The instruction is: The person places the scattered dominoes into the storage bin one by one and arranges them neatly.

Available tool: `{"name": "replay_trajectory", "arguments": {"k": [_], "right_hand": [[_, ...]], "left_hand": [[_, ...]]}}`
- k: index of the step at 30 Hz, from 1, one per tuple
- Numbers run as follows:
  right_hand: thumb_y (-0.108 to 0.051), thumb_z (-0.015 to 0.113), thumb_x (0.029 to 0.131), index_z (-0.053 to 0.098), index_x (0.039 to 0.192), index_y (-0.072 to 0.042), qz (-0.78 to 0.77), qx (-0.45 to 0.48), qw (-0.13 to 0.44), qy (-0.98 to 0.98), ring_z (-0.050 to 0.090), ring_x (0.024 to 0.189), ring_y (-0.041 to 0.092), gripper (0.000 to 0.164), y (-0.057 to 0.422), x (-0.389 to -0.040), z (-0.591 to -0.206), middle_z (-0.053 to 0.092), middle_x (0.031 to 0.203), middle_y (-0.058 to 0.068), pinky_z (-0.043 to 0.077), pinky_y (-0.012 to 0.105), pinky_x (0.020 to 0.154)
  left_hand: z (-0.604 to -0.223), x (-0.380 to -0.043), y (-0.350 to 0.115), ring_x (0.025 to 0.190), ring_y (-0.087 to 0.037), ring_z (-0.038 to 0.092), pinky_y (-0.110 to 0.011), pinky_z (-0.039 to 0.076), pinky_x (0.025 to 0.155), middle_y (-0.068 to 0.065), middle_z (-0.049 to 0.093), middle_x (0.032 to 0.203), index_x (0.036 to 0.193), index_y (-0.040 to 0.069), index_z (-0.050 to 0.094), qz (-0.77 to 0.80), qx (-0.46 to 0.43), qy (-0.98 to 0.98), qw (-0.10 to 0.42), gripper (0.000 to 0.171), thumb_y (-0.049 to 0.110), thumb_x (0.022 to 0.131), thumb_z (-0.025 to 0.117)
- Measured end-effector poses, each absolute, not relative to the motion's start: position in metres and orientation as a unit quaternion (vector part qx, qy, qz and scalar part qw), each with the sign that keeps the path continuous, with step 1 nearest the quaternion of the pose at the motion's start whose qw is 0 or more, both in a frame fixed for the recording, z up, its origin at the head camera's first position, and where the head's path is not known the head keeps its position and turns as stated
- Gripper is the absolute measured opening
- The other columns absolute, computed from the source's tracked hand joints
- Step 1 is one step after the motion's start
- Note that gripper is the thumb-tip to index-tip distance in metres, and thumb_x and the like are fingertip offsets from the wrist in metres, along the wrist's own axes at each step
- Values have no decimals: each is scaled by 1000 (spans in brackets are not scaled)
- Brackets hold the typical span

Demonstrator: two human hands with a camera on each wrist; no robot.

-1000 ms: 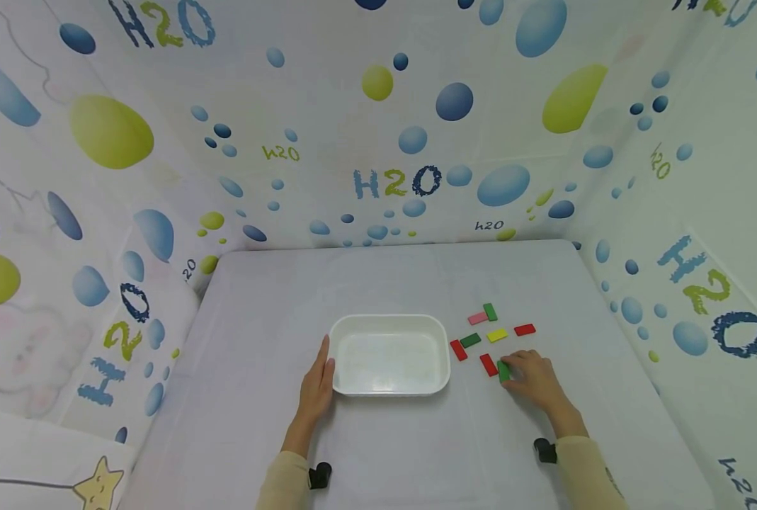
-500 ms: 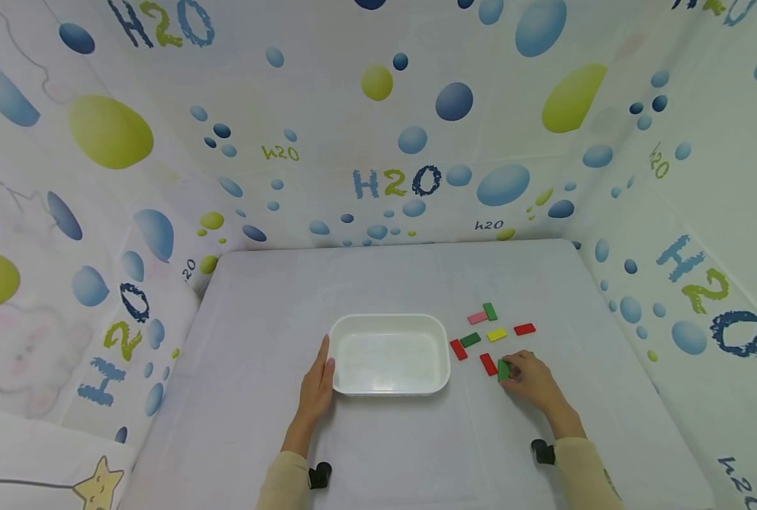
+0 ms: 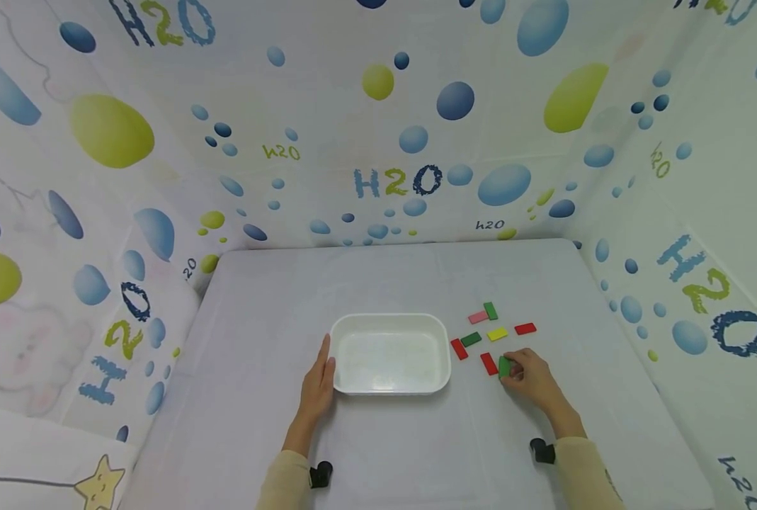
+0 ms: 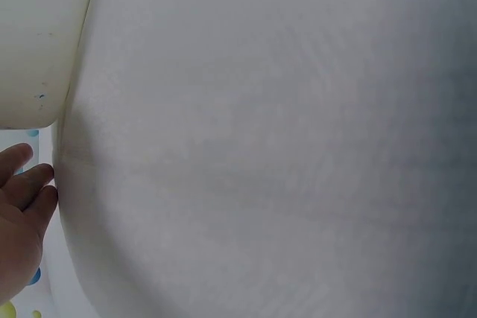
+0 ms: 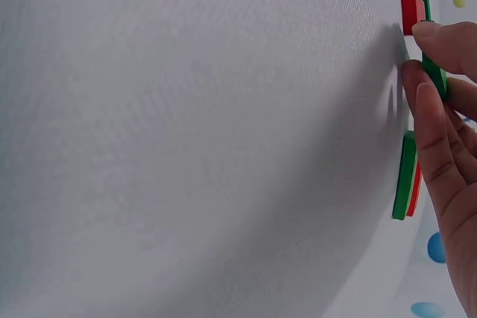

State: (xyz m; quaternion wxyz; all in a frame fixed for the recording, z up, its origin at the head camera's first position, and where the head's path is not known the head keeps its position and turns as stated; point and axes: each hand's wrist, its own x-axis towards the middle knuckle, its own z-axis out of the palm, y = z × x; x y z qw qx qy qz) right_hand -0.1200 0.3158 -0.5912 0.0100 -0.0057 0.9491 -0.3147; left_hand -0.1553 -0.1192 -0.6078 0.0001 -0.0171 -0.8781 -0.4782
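My left hand (image 3: 317, 386) rests along the left side of a white rectangular tray (image 3: 391, 391), its fingers straight against the wall. In the left wrist view, part of that hand (image 4: 22, 217) shows below the tray's corner (image 4: 33, 72). To the tray's right, my right hand (image 3: 534, 382) pinches a small green block (image 3: 504, 366) between thumb and fingers. The right wrist view shows this green block (image 5: 435, 80) tilted in the grip. Just left of it lies a red block (image 3: 489, 364). Another green block (image 5: 404, 176), masked by the hand in the head view, lies beyond the fingers.
Several more flat blocks lie scattered beyond: a red block (image 3: 459, 348), a dark green one (image 3: 471, 339), a yellow one (image 3: 497, 334), a pink one (image 3: 478, 317), a green one (image 3: 491, 311) and a red one (image 3: 525, 329). A white cloth (image 3: 391, 453) covers the table.
The green block in my right hand has shifted very slightly away from me. My left hand and the tray stay in place.
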Motion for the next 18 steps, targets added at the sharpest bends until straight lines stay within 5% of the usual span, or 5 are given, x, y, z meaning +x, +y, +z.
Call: {"name": "replay_trajectory", "arguments": {"k": [8,18], "right_hand": [[-3,81,75,65,116,3,-316,-22,-12,949,61,82,17,44,315,-125,-589,60,103,13,58,26,71],[-7,80,79,63,120,2,-335,-51,-33,940,68,87,23,45,294,-147,-565,61,108,15,61,35,74]], "left_hand": [[-610,-154,-120,143,-37,34,-52,27,118,-14,32,157,157,18,23,-477,-14,-879,-3,52,33,107,30],[-610,-155,-120,142,-37,36,-52,29,117,-14,34,156,157,18,24,-482,-22,-876,7,51,31,107,31]]}}
